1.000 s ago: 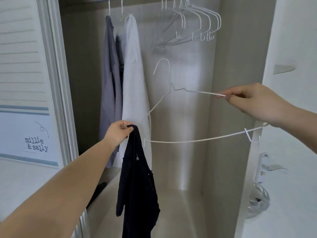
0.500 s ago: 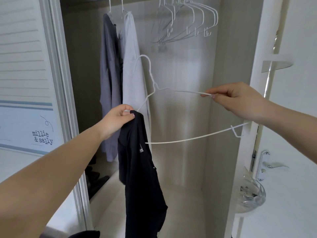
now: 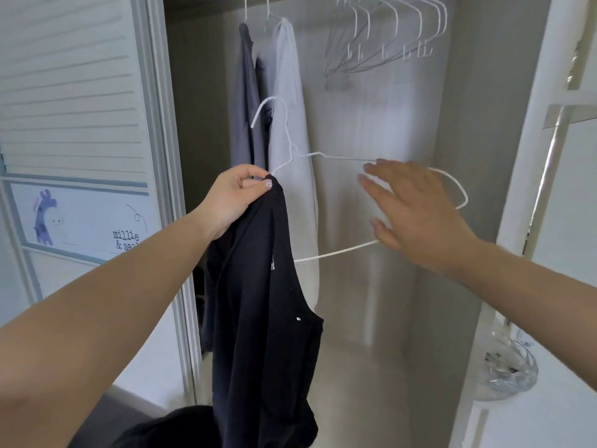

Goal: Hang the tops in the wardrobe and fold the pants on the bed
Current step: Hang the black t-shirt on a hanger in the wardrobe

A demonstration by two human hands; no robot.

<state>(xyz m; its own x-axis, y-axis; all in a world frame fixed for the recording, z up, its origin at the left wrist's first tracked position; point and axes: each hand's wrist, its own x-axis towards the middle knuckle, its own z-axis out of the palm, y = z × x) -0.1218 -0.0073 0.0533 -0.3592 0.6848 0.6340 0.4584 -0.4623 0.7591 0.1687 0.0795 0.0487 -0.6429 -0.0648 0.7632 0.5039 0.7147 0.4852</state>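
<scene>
Black top [image 3: 258,286] hangs from left hand [image 3: 232,198], pinched together with one end of white wire hanger [image 3: 323,155]. Not threaded yet. Right hand [image 3: 416,215] spread, fingers straight, gripping nothing. Grey top [image 3: 245,101] and white top [image 3: 287,92] already hung in wardrobe [image 3: 458,124]; pants unseen.

Black top [image 3: 258,286] draped beside white hanger [image 3: 323,155]

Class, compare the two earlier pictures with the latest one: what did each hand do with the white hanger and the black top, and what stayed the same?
The right hand let go of the white wire hanger; its fingers are now spread open in front of it. The left hand took over the hanger's left end together with the black top. The top stays in the left hand's pinch, and the grey and white tops still hang on the rail.
</scene>
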